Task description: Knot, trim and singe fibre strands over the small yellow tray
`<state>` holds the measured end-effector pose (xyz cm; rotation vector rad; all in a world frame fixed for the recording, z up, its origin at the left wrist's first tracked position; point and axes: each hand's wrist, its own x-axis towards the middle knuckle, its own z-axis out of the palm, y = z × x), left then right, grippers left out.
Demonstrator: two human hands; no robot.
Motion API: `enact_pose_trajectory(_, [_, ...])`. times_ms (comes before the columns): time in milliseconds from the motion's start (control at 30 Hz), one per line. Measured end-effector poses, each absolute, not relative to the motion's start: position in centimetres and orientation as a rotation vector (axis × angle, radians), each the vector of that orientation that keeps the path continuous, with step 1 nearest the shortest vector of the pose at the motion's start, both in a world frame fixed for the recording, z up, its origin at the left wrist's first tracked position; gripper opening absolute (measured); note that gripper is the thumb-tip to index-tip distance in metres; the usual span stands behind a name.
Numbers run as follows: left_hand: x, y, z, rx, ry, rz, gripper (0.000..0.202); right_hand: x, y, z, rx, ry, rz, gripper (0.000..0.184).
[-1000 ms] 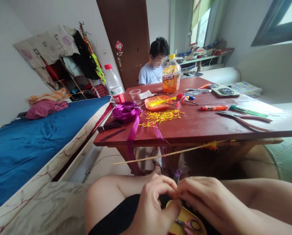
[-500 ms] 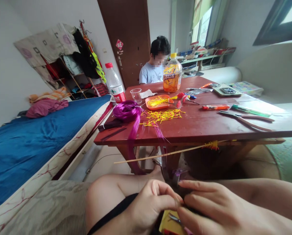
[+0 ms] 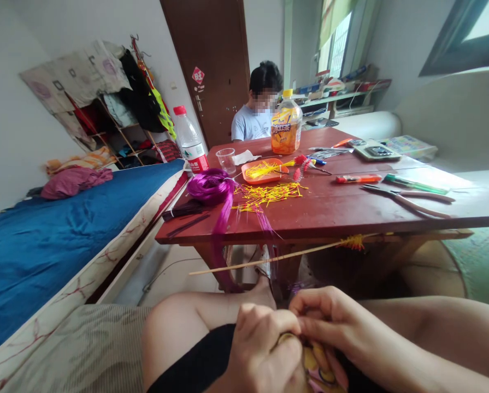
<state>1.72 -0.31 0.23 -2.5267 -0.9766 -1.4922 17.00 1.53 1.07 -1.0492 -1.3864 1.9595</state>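
Observation:
Low over my lap, my left hand (image 3: 266, 346) is curled closed, its fingers bunched around something hidden. My right hand (image 3: 330, 319) meets it with thumb and fingers pinched together; whatever lies between them is too small to make out. Beneath the hands shows a yellow and pink patterned thing (image 3: 316, 363), partly covered. A few purple strands (image 3: 299, 289) appear just beyond the right fingers. On the table ahead lies a coiled hank of shiny purple thread (image 3: 213, 185), its tail hanging over the edge. Beside it are scattered yellow stamens with red tips (image 3: 271, 196).
A thin stick (image 3: 264, 262) with yellow tufts juts along the table's front edge. On the red table (image 3: 330, 213) are pliers (image 3: 408, 199), an orange cutter (image 3: 358, 179), an orange tray (image 3: 250, 177), a phone (image 3: 377, 151) and bottles (image 3: 287, 128). A person (image 3: 254, 117) sits opposite.
The left hand has turned and curled into a fist. My right hand has rotated upward, its extended fingers now bent into a pinch. Small scissors seen under the hands are no longer visible.

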Motion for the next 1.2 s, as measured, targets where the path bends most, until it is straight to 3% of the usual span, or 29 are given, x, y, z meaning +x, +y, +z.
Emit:
enact_pose_trajectory(133, [1.3, 0.1, 0.5, -2.653, -0.725, -1.209, 0.024, 17.0, 1.9, 0.2, -0.993, -1.212, 2.126, 0.033])
enact_pose_trajectory(267, [1.0, 0.6, 0.9, -2.686, -0.746, -1.218, 0.022, 17.3, 2.1, 0.8, -1.005, -1.303, 2.045, 0.030])
enact_pose_trajectory(367, [1.0, 0.4, 0.8, -2.713, -1.057, -1.173, 0.020, 17.5, 1.8, 1.4, -1.191, -1.671, 1.601, 0.007])
enact_pose_trajectory(533, [1.5, -0.3, 0.7, -2.658, -1.276, -1.068, 0.019, 16.9, 1.2, -0.6, -1.212, -2.146, 0.676, 0.019])
enact_pose_trajectory(667, [1.7, -0.4, 0.2, -2.580, -1.307, -1.087, 0.019, 16.2, 1.2, -2.0, -1.159, -2.127, 0.416, 0.027])
enact_pose_trajectory(767, [1.5, -0.3, -0.1, -2.597, -1.373, -1.120, 0.018, 16.2, 1.2, -0.9, -1.216, -2.141, 0.606, 0.025])
enact_pose_trajectory(933, [0.4, -0.9, -0.6, -2.704, -1.659, -1.089, 0.016, 17.1, 0.8, 0.0, -1.359, -1.885, 1.286, 0.014])
enact_pose_trajectory(1067, [0.3, -1.9, -1.2, -2.689, -1.759, -1.168, 0.026, 17.1, -0.1, -1.7, -1.227, -1.495, 1.768, 0.024])
enact_pose_trajectory(1200, [0.6, -2.3, -1.4, -2.750, -1.771, -1.135, 0.017, 16.7, -0.5, -3.3, -1.131, -1.198, 1.988, 0.038])
